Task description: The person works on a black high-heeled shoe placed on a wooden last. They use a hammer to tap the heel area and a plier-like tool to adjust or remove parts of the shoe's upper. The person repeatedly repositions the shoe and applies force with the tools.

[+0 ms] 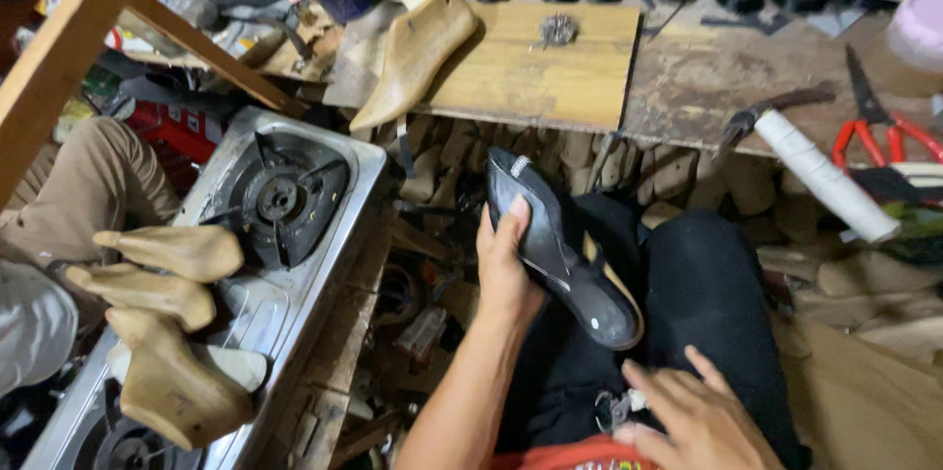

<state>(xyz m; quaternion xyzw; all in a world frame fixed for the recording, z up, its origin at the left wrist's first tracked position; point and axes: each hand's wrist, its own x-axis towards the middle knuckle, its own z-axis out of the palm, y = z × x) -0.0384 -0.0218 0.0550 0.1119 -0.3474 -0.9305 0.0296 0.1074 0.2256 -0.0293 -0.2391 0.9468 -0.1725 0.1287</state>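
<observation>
Over your lap, your left hand (503, 269) is gripping a black shoe (560, 249); your right hand (697, 416) is resting open-fingered.

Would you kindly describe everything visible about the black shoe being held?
The black shoe is slim and glossy, seemingly leather or rubber, with a pale edge along its sole and a small sparkly ornament near the upper end. It lies tilted, sole upward, above the person's lap, gripped at its left side by the left hand.
</observation>
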